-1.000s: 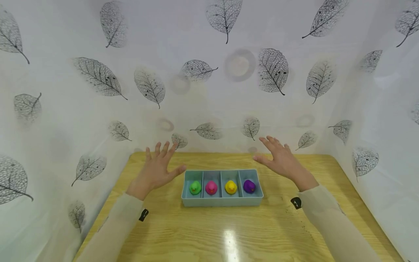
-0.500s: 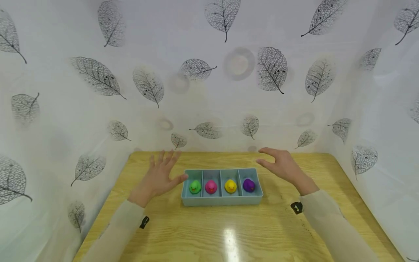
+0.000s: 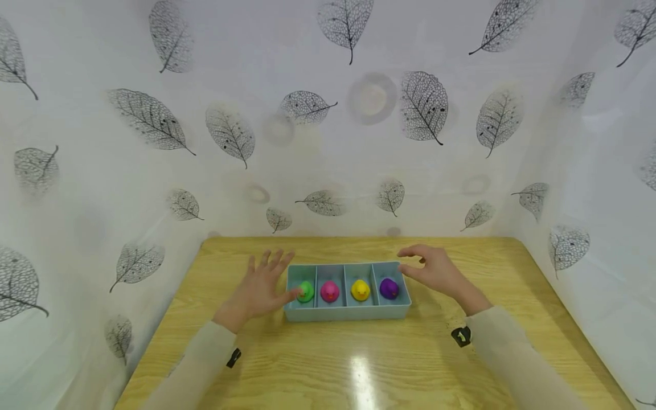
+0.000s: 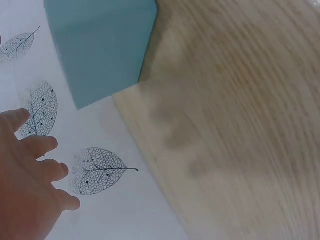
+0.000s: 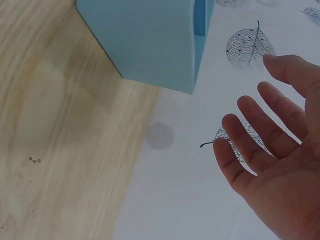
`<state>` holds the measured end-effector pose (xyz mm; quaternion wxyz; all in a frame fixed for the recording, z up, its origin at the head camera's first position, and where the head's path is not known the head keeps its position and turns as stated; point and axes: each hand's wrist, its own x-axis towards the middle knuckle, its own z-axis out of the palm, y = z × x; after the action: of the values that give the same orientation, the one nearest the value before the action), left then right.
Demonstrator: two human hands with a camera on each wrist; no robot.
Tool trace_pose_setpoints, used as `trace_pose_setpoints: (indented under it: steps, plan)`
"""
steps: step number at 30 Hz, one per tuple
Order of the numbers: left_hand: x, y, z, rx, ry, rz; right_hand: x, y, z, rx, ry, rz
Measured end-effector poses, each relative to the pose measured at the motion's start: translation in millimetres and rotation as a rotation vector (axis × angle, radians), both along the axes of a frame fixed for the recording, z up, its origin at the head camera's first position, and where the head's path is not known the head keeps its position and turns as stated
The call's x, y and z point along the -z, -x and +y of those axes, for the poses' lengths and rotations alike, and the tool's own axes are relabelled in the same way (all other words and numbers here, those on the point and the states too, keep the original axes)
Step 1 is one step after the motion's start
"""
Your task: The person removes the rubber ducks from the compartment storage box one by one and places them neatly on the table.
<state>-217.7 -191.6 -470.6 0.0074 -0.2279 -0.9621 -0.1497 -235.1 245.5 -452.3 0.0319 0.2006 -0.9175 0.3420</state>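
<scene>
Left hand point(image 3: 256, 293): fingers spread wide, holding nothing, thumb overlapping green duck point(image 3: 307, 291) from above, contact unclear. Smooth pale-blue rectangular tray point(image 3: 348, 314) on wood-grain table point(image 3: 287, 364), 4 compartments, 1 rounded duck each: green, then pink duck point(image 3: 329, 292), yellow duck point(image 3: 360, 291), purple duck point(image 3: 389, 289). Right hand point(image 3: 438, 272) by tray's right end: fingers loosely bent, thumb apart, holding nothing.

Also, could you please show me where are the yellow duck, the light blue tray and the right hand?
Yellow duck point(image 3: 360, 290), head view: the visible middle of its body.
Light blue tray point(image 3: 348, 314), head view: its near outer wall.
Right hand point(image 5: 291, 180), right wrist view: the palm.
</scene>
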Motion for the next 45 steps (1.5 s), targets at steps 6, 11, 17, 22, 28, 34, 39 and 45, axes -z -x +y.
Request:
trace_pose_setpoints:
  steps: [6,11,17,22,28,34,39,45]
  plan:
    - [7.6,-2.0,5,0.009,0.021,-0.021,8.8,-4.4,-3,-0.041,-0.006,-0.035]
    - [11.7,-2.9,10,0.016,0.027,-0.036,16.2,-6.0,-5,-0.059,-0.01,-0.047]
    - [17.4,-4.0,12,0.02,0.038,-0.039,24.6,-6.3,-6,-0.067,-0.003,-0.058]
    - [19.7,-4.6,12,0.019,0.033,-0.049,31.3,-6.5,-9,-0.087,-0.034,-0.033]
    - [25.5,-2.2,11,0.003,0.049,-0.079,37.5,-6.0,-12,-0.11,-0.067,-0.032]
    - [29.2,0.5,9,-0.011,0.046,-0.101,39.2,-3.7,-16,-0.149,-0.113,-0.002]
    - [30.0,1.0,8,-0.018,0.033,-0.137,38.9,-1.9,-17,-0.177,-0.157,0.019]
    - [29.4,0.2,7,-0.027,0.015,-0.167,39.1,0.1,-19,-0.185,-0.267,0.026]
